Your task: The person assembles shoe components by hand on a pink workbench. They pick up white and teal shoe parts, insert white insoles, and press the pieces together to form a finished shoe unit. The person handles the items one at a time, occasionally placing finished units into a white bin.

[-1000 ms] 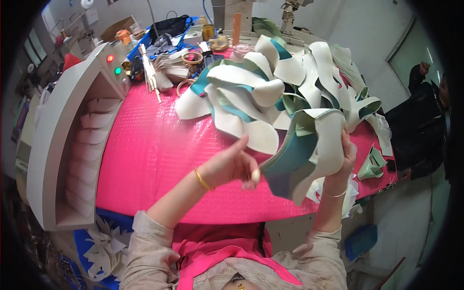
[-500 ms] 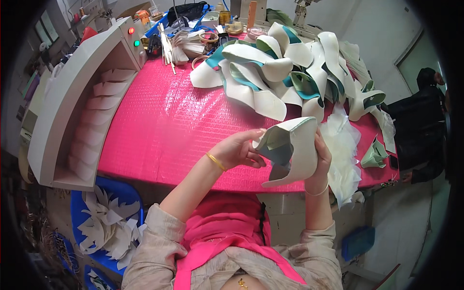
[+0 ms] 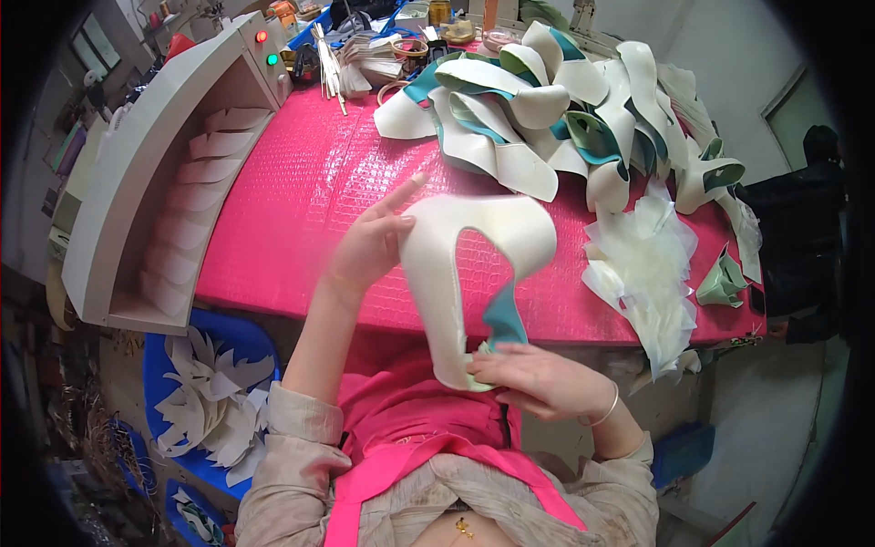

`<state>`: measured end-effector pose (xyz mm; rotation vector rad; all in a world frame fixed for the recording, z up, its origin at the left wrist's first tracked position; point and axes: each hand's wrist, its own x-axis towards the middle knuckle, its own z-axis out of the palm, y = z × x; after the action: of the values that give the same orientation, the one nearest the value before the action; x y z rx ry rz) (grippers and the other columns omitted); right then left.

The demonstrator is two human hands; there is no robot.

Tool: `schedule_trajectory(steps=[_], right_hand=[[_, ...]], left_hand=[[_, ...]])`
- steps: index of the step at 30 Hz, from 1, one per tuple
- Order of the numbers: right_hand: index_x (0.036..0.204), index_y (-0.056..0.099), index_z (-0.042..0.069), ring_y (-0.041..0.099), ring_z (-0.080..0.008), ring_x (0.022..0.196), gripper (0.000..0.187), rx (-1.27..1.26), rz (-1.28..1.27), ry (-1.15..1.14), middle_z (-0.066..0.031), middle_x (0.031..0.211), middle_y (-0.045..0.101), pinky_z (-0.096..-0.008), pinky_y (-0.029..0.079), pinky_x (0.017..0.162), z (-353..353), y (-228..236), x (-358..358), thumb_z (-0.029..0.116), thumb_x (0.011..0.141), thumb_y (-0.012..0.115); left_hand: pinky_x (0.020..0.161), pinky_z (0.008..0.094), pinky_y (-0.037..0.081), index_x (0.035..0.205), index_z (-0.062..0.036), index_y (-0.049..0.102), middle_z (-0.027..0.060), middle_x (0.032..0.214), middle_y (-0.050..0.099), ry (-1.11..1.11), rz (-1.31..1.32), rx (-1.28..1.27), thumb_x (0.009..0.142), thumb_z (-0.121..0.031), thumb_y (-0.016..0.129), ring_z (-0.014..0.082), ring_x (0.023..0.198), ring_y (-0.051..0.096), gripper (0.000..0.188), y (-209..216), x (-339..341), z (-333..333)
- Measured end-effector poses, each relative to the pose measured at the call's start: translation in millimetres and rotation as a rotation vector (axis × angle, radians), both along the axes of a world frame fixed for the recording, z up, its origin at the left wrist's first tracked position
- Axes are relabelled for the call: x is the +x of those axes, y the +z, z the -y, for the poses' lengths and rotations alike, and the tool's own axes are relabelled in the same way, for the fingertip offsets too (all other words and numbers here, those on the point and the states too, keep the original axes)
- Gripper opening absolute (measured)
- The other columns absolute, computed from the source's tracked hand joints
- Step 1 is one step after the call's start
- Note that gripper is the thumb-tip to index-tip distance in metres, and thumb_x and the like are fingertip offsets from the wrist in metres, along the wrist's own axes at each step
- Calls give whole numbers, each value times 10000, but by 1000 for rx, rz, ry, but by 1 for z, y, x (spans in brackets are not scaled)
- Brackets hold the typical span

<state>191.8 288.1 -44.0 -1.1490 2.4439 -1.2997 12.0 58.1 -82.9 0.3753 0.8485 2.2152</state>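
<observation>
A white shoe upper (image 3: 433, 264) with a teal lining hangs tilted over the near edge of the pink table, its opening facing me. At its upper left edge my left hand (image 3: 369, 246) grips it, the forefinger stretched out past it. My right hand (image 3: 538, 381) closes on its lower end, where a pale green edge shows; the fingertips there are partly hidden. On the far side of the table lies a heap of similar white uppers (image 3: 538, 108) with teal and green linings.
The pink table (image 3: 292, 228) carries a machine (image 3: 87, 246) with white pieces inside at left. Thin translucent sheets (image 3: 643, 264) and a green folded piece (image 3: 722, 281) lie at right. Below left stands a blue bin (image 3: 260, 342) of white scraps. Another person (image 3: 793, 219) is at far right.
The upper has been turned and tipped downward, nearer to me. My right hand has moved down to its lower end, and my left hand has gone up and left to its upper edge.
</observation>
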Motion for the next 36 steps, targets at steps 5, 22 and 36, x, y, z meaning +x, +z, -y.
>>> schedule_trajectory(steps=[5, 22, 36], right_hand=[[1275, 378, 11, 383, -237, 1189, 607, -615, 132, -268, -110, 1242, 457, -360, 268, 1004, -20, -49, -50, 92, 740, 651], [1053, 559, -35, 623, -160, 817, 249, -22, -235, -929, -110, 912, 628, -263, 498, 693, -60, -104, -61, 135, 874, 530], [888, 666, 13, 627, -161, 591, 176, 169, 148, -1438, -119, 767, 664, -257, 492, 582, -320, -87, -17, 93, 738, 620]], left_hand=[[923, 306, 412, 1393, -19, 172, 172, 1336, 361, -47, -66, 83, 792, 28, 488, 212, 1139, 478, 680, 13, 28, -3], [793, 304, 462, 1138, 16, 532, 123, 951, 616, 294, -856, -1239, 798, -45, 588, 217, 869, 590, 350, -94, -59, 32], [941, 383, 389, 1069, -40, 570, 149, 1070, 564, -227, -1747, -820, 745, -28, 592, 328, 1104, 481, 325, 32, 14, -220]])
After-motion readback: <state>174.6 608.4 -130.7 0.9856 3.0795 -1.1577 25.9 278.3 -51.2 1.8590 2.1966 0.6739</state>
